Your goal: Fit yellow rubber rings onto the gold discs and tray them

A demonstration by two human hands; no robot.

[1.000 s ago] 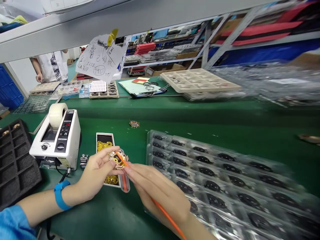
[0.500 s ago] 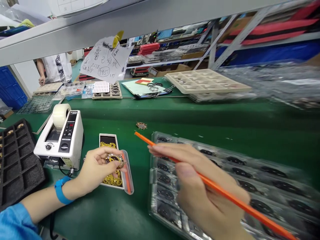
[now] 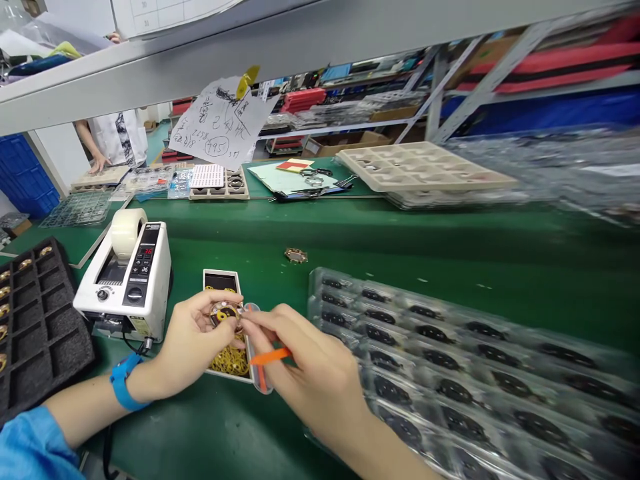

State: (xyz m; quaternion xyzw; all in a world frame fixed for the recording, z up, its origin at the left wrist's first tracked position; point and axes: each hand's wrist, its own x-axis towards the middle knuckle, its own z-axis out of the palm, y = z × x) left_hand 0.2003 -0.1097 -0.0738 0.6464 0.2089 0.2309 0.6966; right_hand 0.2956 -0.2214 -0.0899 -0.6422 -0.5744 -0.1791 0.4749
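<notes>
My left hand (image 3: 187, 340) grips a round gold-rimmed watch case (image 3: 223, 312) with a yellow and black middle, above a white box (image 3: 221, 272) of yellow ring-like parts (image 3: 229, 362). Thumb and forefinger of my right hand (image 3: 315, 367) pinch at the right edge of this case. Tucked within the same hand is a slim orange stick (image 3: 271, 357), its end poking out over the palm side; most of it is hidden. Beside the box lies a clear rounded case (image 3: 263, 385) with something orange inside, partly covered by my fingers.
A white tape dispenser (image 3: 125, 273) and a black foam tray (image 3: 50, 320) of gold cases stand left. Clear trays (image 3: 440, 360) of dark parts fill the right. One gold case (image 3: 296, 255) lies behind. A shelf beam (image 3: 300, 40) crosses above; a person (image 3: 117, 137) works beyond.
My right hand has come left from above the clear trays to the watch case. The orange stick has turned and now sits within the hand. My left hand keeps its hold.
</notes>
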